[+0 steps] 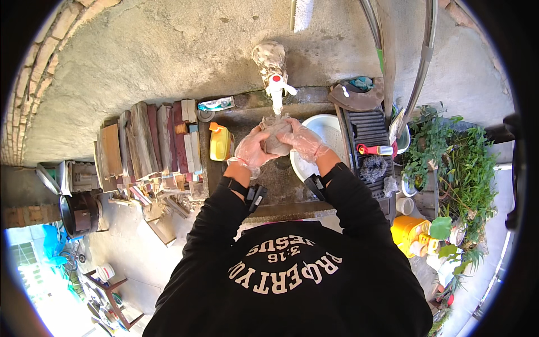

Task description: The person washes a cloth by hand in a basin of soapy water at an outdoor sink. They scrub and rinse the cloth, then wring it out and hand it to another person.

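My left hand (pixel 255 148) and my right hand (pixel 302 139), both in clear plastic gloves, grip a wet greyish-brown cloth (pixel 276 137) from its two sides. The bundle is crumpled and sits just under the spout of a white tap (pixel 276 90) with a red dot on top. Beneath my hands is a dark stone sink (pixel 269 198). A white basin (pixel 311 122) stands in the sink on the right, partly hidden by my right hand and forearm. Left of my left hand stands a yellow bottle (pixel 220 143) with an orange cap.
Stacked wood pieces (pixel 147 139) border the sink's left side. A toothpaste-like tube (pixel 215 103) lies on the back ledge. At right, a ridged washboard (pixel 366 130) bears a red-handled brush (pixel 374 150) and a metal scouring pad (pixel 373 167). Farther right are green plants (pixel 467 164) and a yellow container (pixel 408 234).
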`<action>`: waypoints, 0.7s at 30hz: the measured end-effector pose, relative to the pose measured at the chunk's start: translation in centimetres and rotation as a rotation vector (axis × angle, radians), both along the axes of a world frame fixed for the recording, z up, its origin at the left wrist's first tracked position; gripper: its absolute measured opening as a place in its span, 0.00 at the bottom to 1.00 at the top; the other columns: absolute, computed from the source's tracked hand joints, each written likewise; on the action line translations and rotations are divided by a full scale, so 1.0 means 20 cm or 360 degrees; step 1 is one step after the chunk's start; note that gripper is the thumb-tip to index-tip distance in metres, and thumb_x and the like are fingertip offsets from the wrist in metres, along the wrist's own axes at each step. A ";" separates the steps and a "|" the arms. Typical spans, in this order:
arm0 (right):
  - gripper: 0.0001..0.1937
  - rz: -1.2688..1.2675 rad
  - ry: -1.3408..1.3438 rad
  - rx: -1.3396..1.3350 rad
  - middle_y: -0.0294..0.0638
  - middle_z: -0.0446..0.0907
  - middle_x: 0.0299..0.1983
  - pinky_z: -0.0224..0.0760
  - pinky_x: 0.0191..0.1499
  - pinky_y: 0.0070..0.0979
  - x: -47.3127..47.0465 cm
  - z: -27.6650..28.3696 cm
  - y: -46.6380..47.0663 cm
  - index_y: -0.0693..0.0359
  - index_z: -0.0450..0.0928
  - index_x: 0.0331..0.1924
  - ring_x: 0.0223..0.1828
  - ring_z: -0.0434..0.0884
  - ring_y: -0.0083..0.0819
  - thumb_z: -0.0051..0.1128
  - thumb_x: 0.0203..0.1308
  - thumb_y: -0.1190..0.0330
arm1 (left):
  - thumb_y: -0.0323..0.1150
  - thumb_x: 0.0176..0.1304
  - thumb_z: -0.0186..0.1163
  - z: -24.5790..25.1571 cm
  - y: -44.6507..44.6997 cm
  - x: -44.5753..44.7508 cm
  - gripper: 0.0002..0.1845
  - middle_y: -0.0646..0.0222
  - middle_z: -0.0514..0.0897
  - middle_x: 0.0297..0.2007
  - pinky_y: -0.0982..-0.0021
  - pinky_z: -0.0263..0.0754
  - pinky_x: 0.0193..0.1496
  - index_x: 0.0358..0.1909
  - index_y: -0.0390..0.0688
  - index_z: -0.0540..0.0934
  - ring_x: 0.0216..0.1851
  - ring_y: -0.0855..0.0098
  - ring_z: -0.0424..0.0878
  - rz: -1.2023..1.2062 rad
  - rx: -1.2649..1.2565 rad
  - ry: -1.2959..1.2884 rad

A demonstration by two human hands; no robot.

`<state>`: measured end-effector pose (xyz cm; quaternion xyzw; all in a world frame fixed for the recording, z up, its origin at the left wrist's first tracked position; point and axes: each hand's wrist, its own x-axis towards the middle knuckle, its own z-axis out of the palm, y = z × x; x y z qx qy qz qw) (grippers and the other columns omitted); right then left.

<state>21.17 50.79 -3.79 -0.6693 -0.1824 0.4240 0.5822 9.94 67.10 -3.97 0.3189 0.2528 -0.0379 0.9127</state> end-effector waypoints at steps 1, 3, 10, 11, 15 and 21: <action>0.31 0.0059 -0.0130 -0.0076 0.51 0.78 0.53 0.71 0.58 0.28 0.01 0.03 0.00 0.67 0.64 0.66 0.56 0.79 0.40 0.63 0.61 0.68 | 0.32 0.72 0.54 -0.02 0.02 -0.02 0.22 0.59 0.77 0.62 0.42 0.73 0.64 0.66 0.42 0.70 0.64 0.53 0.75 -0.0068 0.0095 -0.0106; 0.31 0.0165 -0.0387 -0.0232 0.48 0.79 0.49 0.71 0.58 0.27 0.04 0.06 -0.02 0.67 0.64 0.66 0.53 0.79 0.37 0.64 0.59 0.67 | 0.25 0.67 0.49 -0.08 0.04 -0.04 0.24 0.53 0.78 0.60 0.54 0.83 0.54 0.66 0.36 0.69 0.61 0.56 0.79 -0.0190 0.0494 0.0116; 0.21 -0.0063 -0.0969 -0.0528 0.58 0.80 0.50 0.71 0.59 0.36 0.05 0.09 -0.03 0.65 0.72 0.56 0.54 0.80 0.51 0.52 0.56 0.77 | 0.32 0.59 0.60 -0.14 0.14 -0.10 0.17 0.65 0.87 0.41 0.66 0.82 0.41 0.50 0.39 0.83 0.40 0.64 0.86 -0.1036 0.2474 0.0396; 0.20 -0.0053 -0.1050 -0.0587 0.58 0.80 0.50 0.71 0.59 0.36 0.04 0.11 -0.03 0.64 0.73 0.55 0.54 0.80 0.52 0.51 0.56 0.78 | 0.35 0.59 0.62 -0.14 0.17 -0.12 0.18 0.64 0.87 0.41 0.65 0.82 0.42 0.49 0.39 0.83 0.41 0.63 0.85 -0.1255 0.2991 0.0400; 0.18 -0.0141 -0.1294 -0.0603 0.58 0.81 0.51 0.71 0.59 0.38 0.13 0.09 -0.11 0.62 0.77 0.52 0.55 0.79 0.54 0.49 0.57 0.79 | 0.44 0.56 0.66 -0.09 0.33 -0.22 0.22 0.61 0.86 0.43 0.62 0.79 0.49 0.46 0.38 0.84 0.45 0.60 0.85 -0.1059 0.3350 0.0510; 0.19 -0.0194 -0.1226 -0.0518 0.57 0.82 0.51 0.71 0.60 0.41 0.14 0.15 -0.10 0.61 0.76 0.56 0.56 0.79 0.55 0.52 0.59 0.76 | 0.49 0.57 0.67 -0.17 0.41 -0.28 0.27 0.51 0.87 0.44 0.62 0.77 0.50 0.50 0.36 0.83 0.44 0.57 0.85 -0.0539 0.2078 0.0173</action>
